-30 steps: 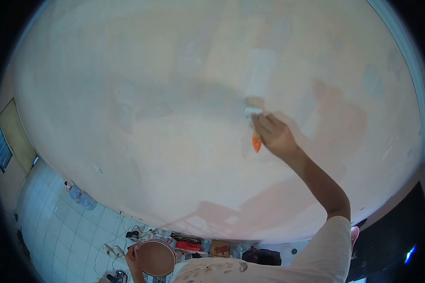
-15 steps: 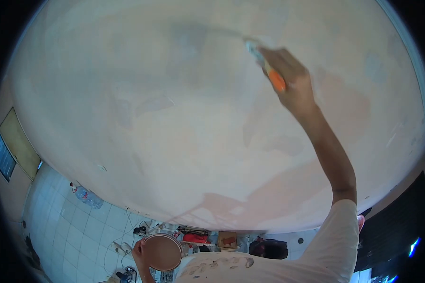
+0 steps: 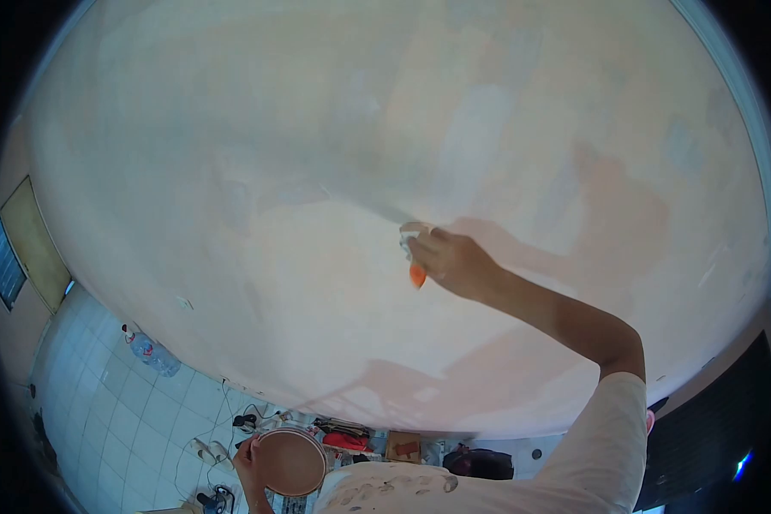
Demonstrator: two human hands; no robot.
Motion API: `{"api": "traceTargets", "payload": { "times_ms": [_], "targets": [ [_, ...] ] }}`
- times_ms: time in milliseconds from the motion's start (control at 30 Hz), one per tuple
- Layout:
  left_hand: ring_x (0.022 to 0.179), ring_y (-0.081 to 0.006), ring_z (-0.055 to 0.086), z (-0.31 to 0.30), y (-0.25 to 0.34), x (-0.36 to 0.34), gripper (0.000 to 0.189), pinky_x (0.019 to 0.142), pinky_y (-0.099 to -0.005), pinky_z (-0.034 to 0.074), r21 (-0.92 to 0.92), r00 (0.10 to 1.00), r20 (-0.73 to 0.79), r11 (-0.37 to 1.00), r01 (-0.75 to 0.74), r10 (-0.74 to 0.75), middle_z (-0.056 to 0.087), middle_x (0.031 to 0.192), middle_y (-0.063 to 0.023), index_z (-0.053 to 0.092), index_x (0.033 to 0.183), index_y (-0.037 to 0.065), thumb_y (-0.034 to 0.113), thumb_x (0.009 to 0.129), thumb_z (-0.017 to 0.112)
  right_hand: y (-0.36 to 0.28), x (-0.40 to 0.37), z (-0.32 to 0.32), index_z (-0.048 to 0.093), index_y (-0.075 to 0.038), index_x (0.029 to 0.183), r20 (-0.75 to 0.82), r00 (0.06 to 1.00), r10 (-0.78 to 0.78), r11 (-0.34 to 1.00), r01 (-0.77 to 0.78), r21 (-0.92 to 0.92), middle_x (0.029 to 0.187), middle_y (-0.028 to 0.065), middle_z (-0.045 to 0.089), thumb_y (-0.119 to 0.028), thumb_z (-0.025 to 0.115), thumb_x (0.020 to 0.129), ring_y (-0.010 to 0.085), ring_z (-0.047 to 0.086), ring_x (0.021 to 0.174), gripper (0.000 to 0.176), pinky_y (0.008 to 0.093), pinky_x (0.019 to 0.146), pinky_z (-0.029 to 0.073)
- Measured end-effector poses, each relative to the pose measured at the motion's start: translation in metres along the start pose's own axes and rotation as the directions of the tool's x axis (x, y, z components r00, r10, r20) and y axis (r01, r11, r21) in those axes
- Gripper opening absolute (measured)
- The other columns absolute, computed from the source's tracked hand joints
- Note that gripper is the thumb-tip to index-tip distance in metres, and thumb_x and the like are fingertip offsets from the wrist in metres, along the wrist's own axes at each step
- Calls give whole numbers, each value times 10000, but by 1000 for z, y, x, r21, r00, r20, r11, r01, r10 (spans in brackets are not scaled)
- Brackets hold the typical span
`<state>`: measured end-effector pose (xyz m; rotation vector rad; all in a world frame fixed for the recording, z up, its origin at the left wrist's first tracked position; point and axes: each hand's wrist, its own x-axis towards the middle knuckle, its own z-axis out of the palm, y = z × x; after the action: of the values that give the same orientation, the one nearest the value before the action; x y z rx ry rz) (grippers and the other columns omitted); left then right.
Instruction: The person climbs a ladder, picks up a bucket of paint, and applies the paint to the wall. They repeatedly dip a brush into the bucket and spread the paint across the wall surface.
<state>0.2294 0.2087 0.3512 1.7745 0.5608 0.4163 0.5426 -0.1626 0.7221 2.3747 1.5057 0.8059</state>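
My right hand [image 3: 452,261] is raised against a pale, patchy wall [image 3: 317,171] and grips a paintbrush [image 3: 414,248] with an orange handle. Its bristles press on the wall near the middle of the view. A lighter painted streak runs up the wall above the brush. Low at the bottom of the view, my left hand [image 3: 247,458] holds a round container [image 3: 291,463] by its rim, at waist height.
A white tiled floor [image 3: 120,403] lies far below at the lower left, with a water bottle [image 3: 150,353], cables and scattered items along the foot of the wall. A framed panel [image 3: 21,248] hangs at the far left. A dark opening sits at the lower right.
My right hand has swept the brush down and left from high on the wall to mid-height. The left hand with the round container has stayed low.
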Motion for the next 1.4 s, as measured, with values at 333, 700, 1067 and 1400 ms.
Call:
{"api": "traceTargets", "payload": {
  "times_ms": [333,700,1067,1400],
  "targets": [
    [893,-178,672,-1,-13,1,366,807,-316,530,-55,1000,3,998,-11,11,740,986,-144,691,1157,-78,233,1020,555,73,81,-90,635,-42,1003,-503,848,-168,930,-33,-366,950,60,593,-63,659,810,255,636,828,196,344,656,562],
    [849,-168,664,2,-13,2,373,737,-307,511,-94,1000,-13,996,11,-13,739,940,-145,694,1161,-79,245,1011,587,21,51,-44,673,-55,954,44,990,137,887,-142,439,896,70,615,-96,716,865,201,646,819,107,359,721,537],
    [892,-176,673,1,-12,3,372,792,-310,526,-83,1000,-6,996,22,-23,743,986,-148,694,1170,-76,241,1011,582,85,91,-117,666,-51,1105,-531,847,38,988,-111,-106,931,82,601,-116,687,890,224,623,742,226,309,642,533],
    [844,-162,658,0,1,-1,373,737,-300,513,-17,1000,-9,1000,-16,16,742,952,-135,699,1166,-69,252,1005,599,12,22,-20,656,-44,1138,-100,995,-19,994,30,109,943,40,612,-115,701,873,188,642,828,278,333,693,539]
  ]
}}
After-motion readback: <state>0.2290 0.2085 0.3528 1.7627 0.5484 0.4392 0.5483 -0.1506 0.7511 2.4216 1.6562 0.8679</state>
